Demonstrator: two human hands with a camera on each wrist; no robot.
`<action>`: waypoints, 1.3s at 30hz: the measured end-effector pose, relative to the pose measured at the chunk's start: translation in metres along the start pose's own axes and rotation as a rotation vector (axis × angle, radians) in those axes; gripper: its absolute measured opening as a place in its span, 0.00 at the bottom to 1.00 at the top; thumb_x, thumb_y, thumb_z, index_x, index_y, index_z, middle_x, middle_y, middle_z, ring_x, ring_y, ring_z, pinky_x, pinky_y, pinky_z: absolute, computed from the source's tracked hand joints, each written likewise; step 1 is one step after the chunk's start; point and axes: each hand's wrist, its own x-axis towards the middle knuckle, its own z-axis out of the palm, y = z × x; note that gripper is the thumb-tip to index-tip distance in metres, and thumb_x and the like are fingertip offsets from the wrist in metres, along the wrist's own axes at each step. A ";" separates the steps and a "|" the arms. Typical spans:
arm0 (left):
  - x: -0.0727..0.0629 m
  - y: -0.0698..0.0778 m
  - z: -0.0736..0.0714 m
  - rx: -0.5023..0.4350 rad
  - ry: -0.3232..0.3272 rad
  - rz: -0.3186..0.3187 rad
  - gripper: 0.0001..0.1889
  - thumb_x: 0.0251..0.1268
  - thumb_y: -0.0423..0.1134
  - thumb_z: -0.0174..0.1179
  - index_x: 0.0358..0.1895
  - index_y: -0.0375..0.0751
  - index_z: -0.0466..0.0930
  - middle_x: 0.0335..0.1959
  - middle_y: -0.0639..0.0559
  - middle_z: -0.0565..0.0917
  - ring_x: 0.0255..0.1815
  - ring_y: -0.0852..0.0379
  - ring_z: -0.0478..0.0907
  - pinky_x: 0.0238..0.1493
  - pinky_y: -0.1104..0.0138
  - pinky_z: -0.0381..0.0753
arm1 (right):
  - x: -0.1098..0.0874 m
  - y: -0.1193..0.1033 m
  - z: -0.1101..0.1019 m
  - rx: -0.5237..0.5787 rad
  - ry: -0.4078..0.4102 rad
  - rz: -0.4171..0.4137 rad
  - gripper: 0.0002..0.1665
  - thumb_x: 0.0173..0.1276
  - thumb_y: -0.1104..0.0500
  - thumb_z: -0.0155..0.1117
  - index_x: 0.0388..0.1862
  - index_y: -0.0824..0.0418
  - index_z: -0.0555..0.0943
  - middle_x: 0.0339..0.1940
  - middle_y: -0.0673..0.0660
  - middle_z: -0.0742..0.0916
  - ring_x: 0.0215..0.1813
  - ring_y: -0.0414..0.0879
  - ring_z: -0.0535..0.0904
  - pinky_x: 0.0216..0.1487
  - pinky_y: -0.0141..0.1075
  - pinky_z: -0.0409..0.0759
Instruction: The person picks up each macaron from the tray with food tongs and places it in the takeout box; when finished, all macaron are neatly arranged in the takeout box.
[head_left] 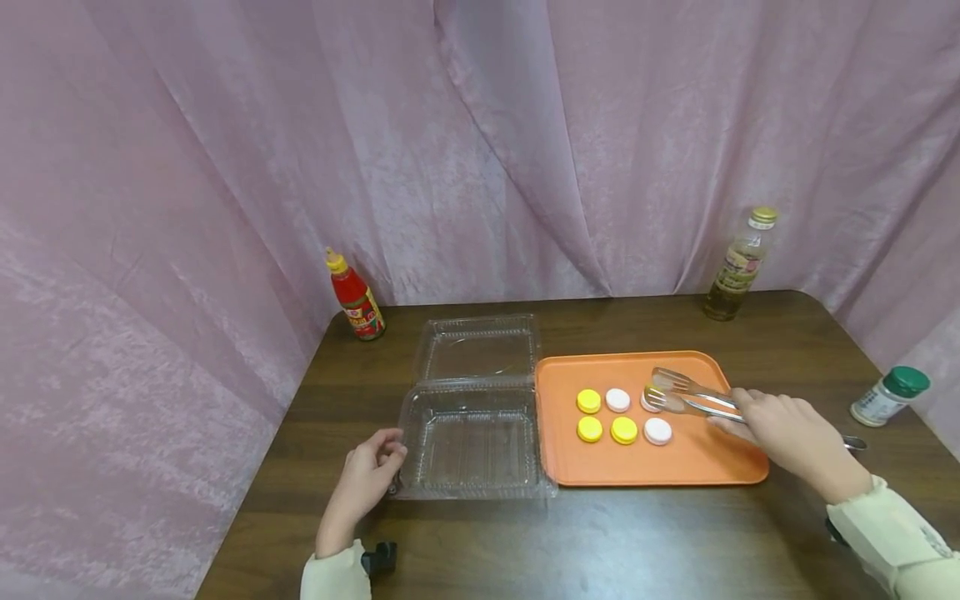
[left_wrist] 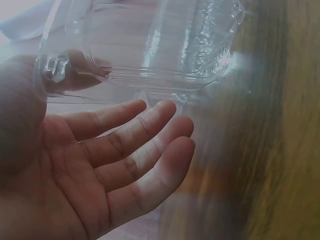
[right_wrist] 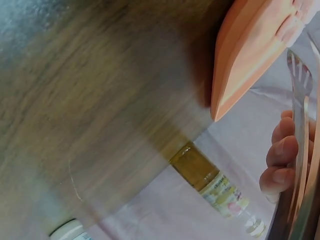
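A hinged clear plastic container lies unfolded, with its lid tipped back behind the base. My left hand is at the base's left edge. In the left wrist view its thumb shows through the clear plastic, while the fingers extend loosely below the rim. My right hand grips metal tongs above an orange tray. Their slotted ends straddle a macaron at the back right of two rows, partly hiding its white and yellow surfaces. Yellow macarons and white macarons lie around it.
A red sauce bottle with a yellow cap stands at the back left of the wooden table. An oil bottle stands at the back right. Beyond the tray's right side is a green-capped shaker. Pink curtains hang behind.
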 end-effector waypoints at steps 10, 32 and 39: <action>0.003 0.000 -0.001 -0.095 -0.020 -0.013 0.16 0.70 0.25 0.55 0.58 0.27 0.78 0.42 0.41 0.86 0.29 0.57 0.77 0.26 0.69 0.79 | 0.003 0.001 0.002 -0.004 -0.058 0.000 0.25 0.58 0.48 0.77 0.31 0.65 0.74 0.18 0.52 0.76 0.16 0.47 0.70 0.13 0.46 0.71; -0.001 -0.001 -0.006 -0.361 -0.109 -0.083 0.18 0.71 0.23 0.48 0.61 0.22 0.71 0.50 0.31 0.82 0.35 0.51 0.81 0.27 0.64 0.85 | 0.018 -0.004 -0.013 0.020 0.034 -0.083 0.24 0.56 0.48 0.77 0.26 0.57 0.71 0.15 0.43 0.67 0.14 0.40 0.63 0.11 0.41 0.65; -0.002 -0.004 -0.004 -0.396 -0.115 -0.098 0.19 0.69 0.22 0.48 0.61 0.22 0.71 0.51 0.28 0.80 0.36 0.49 0.81 0.28 0.65 0.86 | 0.027 -0.014 -0.020 0.024 0.047 -0.112 0.22 0.59 0.46 0.76 0.29 0.59 0.75 0.15 0.42 0.70 0.14 0.37 0.60 0.11 0.36 0.62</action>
